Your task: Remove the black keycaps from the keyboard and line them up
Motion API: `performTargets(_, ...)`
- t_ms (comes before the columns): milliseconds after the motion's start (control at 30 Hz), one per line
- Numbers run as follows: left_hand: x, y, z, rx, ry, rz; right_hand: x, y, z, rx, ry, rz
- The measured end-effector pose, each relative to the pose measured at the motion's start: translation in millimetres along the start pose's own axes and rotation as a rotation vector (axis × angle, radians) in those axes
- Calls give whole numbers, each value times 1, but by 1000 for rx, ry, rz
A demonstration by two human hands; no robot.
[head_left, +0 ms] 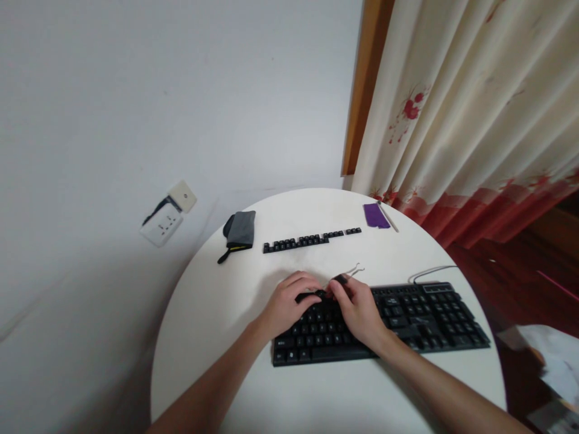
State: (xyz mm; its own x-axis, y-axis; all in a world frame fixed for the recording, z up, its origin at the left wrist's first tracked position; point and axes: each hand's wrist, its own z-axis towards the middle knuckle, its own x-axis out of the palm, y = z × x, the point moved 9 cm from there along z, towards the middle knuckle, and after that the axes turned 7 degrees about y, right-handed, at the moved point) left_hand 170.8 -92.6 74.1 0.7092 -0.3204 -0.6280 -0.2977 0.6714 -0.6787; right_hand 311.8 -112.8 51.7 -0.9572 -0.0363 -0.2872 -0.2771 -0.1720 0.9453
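Fingers curl: my left hand (pixel 289 304) presses the keyboard (pixel 407 319) on the table (pixel 203 313), my right hand (pixel 359 310) pinches a wire puller (pixel 350 274) over its top row; loose keycaps (pixel 312 240) lie beyond.

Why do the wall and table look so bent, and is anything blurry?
Head view: the wide lens bows the round table and the wall; light is soft and even, with faint shadows beside the hands; the keyboard is sharp, while the floor clutter at lower right is smeared.
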Motion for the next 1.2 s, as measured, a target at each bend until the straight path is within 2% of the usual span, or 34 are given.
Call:
performTargets(300, 7, -4, 1, 43, 82, 31, 2, -9, 4, 26, 27, 53)
performTargets(533, 6, -12, 2, 62, 89, 2, 3, -6, 3, 25, 27, 54)
performTargets(733, 2, -9, 3, 55, 36, -34, 0, -4, 3, 28, 13, 59)
performTargets(833, -6, -6, 2, 50, -47, -23, -5, 8, 4, -63, -3, -28)
performTargets(1033, -12, -5, 2, 50, -99, -8, 7, 18, 0, -135, 145, -25)
performTargets(1200, -14, -7, 2, 64, -117, -35, 12, 22, -1, -153, 194, -85)
